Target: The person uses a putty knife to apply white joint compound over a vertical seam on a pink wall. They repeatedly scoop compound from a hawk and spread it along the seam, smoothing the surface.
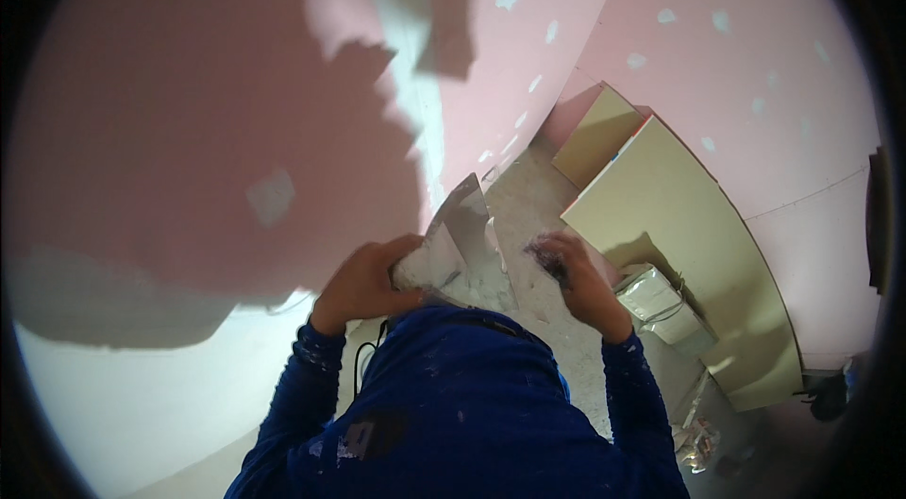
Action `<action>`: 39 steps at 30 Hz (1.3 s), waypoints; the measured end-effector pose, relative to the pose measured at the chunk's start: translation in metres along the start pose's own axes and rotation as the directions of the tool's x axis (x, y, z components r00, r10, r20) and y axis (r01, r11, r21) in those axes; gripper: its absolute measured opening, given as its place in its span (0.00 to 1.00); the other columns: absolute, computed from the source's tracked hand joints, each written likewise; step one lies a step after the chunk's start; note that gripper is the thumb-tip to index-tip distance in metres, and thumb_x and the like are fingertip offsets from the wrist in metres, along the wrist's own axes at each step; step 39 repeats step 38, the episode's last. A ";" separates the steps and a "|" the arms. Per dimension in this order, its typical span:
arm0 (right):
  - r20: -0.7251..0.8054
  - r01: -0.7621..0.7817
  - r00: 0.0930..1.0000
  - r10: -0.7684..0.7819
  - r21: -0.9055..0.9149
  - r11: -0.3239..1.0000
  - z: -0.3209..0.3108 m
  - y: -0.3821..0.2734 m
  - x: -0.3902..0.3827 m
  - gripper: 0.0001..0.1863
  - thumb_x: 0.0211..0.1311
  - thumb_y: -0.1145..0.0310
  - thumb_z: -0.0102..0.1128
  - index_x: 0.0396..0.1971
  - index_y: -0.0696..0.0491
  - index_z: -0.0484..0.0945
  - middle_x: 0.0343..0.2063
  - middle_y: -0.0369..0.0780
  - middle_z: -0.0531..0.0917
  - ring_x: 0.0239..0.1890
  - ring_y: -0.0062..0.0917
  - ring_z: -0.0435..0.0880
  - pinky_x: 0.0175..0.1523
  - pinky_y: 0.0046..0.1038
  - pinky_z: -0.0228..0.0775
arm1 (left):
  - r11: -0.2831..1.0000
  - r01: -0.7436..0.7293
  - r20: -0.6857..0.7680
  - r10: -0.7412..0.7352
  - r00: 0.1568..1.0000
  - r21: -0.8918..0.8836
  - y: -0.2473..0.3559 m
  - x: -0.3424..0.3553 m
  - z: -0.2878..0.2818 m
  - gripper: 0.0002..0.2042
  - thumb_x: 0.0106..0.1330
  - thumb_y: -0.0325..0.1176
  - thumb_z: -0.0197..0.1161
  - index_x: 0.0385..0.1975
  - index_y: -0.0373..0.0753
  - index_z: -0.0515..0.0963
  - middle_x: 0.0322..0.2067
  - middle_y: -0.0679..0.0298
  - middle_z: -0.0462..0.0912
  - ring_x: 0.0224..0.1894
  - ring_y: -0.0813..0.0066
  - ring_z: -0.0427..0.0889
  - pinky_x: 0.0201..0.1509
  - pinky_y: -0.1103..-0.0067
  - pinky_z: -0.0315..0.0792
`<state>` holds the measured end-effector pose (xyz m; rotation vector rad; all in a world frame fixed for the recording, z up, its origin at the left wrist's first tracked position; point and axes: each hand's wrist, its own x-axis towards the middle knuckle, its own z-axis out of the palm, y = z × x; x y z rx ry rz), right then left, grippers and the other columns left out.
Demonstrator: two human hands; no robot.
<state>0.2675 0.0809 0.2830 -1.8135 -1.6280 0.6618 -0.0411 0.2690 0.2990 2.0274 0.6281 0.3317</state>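
My left hand (373, 284) is closed round the edge of a flat grey plate (460, 233) in front of my waist. White, plaster-like compound is smeared over the plate, thickest near my fingers, and its far corner points at the wall. To the right of the plate, and apart from it, my right hand (587, 289) hangs with its fingers curled. Something dark with whitish marks shows at those fingertips; its kind cannot be made out. Both blue sleeves carry white specks.
Ahead, a pink board wall (217, 112) has a pale vertical strip (415, 74) and whitish filler patches. Large yellowish boards (679, 225) lean at the right, with a wrapped white package (651, 296) beside them. Debris (696, 442) lies on the grey floor (528, 192).
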 end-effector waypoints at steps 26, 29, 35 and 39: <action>0.257 0.565 0.824 -0.505 -0.433 0.702 -0.064 -0.065 -0.034 0.24 0.56 0.66 0.72 0.53 0.27 0.85 0.60 0.27 0.83 0.72 0.31 0.67 0.82 0.60 0.40 | 0.860 -0.066 0.316 -0.115 0.942 0.507 0.087 0.019 0.030 0.27 0.52 0.40 0.73 0.55 0.43 0.82 0.33 0.52 0.88 0.37 0.51 0.87 0.45 0.63 0.79; 0.268 0.552 0.833 -0.484 -0.455 0.698 -0.063 -0.062 -0.046 0.22 0.55 0.65 0.72 0.51 0.28 0.86 0.58 0.28 0.83 0.71 0.32 0.69 0.82 0.61 0.39 | 0.865 -0.133 0.327 -0.038 0.944 0.485 0.098 0.022 0.040 0.26 0.50 0.37 0.76 0.52 0.41 0.83 0.34 0.53 0.90 0.34 0.53 0.89 0.42 0.65 0.81; 0.304 0.427 0.896 -0.325 -0.382 0.820 -0.050 -0.020 -0.063 0.19 0.56 0.68 0.71 0.47 0.31 0.89 0.55 0.29 0.85 0.68 0.32 0.73 0.81 0.64 0.36 | 0.870 -0.059 0.356 -0.138 0.924 0.490 0.067 0.040 0.067 0.27 0.52 0.40 0.75 0.54 0.39 0.81 0.36 0.48 0.88 0.39 0.49 0.88 0.47 0.63 0.79; 0.279 0.173 0.956 -0.092 -0.282 0.943 -0.053 0.020 -0.075 0.18 0.58 0.68 0.70 0.49 0.33 0.89 0.55 0.30 0.86 0.68 0.31 0.73 0.81 0.64 0.32 | 0.843 0.159 0.210 -0.303 0.929 0.514 0.040 0.058 0.068 0.30 0.58 0.47 0.74 0.60 0.42 0.80 0.46 0.44 0.87 0.52 0.49 0.85 0.58 0.62 0.76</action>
